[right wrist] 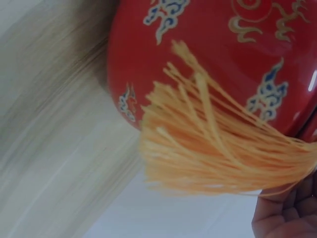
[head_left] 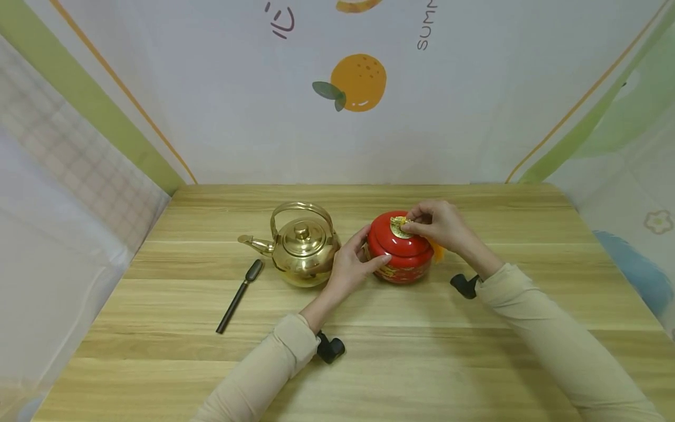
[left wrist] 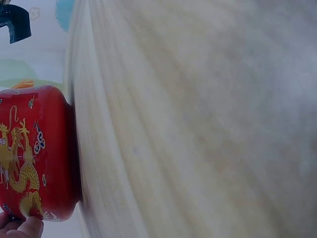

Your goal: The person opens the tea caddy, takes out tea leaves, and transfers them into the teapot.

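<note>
A red lidded jar [head_left: 408,271] with golden dragon and blue cloud patterns stands on the table, its lid [head_left: 383,233] sitting on top. My left hand [head_left: 350,264] holds the jar from its left side, thumb on the front and fingers reaching round behind. In the left wrist view, fingertips [left wrist: 30,227] rest against the jar's red wall [left wrist: 54,148]. With thumb and fingers my right hand [head_left: 442,225] pinches the gold ornate knob [head_left: 399,227] in the middle of the lid. A yellow-orange tassel [right wrist: 198,144] hangs down the jar's right side.
Left of the jar is a shiny brass kettle [head_left: 304,258] with a raised handle, close to my left hand. A dark scoop [head_left: 239,297] with a long handle lies farther left on the wooden table [head_left: 401,363]. A printed white cloth [head_left: 253,129] hangs behind the table's far edge.
</note>
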Demonstrator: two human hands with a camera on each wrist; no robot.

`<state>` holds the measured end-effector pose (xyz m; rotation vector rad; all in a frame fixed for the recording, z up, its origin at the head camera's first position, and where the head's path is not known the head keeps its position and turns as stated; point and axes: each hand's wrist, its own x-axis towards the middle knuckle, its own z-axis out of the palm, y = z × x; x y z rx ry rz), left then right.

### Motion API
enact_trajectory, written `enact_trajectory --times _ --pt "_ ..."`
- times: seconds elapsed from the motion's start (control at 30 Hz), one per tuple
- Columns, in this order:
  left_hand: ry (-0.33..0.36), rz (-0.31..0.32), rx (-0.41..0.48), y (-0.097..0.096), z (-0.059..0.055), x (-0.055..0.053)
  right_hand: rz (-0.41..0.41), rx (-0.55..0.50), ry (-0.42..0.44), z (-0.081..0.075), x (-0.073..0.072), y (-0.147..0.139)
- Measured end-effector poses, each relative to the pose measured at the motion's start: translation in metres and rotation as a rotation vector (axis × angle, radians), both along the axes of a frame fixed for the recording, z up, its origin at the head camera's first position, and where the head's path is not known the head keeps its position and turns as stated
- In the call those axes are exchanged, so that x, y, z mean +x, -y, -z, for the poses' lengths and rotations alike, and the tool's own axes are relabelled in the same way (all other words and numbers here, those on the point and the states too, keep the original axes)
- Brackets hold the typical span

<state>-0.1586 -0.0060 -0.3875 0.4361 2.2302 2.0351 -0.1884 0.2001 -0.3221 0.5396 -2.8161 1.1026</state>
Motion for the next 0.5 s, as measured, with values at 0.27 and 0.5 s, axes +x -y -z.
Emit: enact_trajectory --times 0.27,0.5 --pt "0.001 -0.001 -0.024 0.000 0.001 -0.002 -0.006 -0.033 -0.006 0.003 0.000 -0.002" --pt "-0.021 -0.006 -0.110 -0.001 -0.002 -0.003 0.014 -0.104 -0.017 0.008 0.008 -0.014"
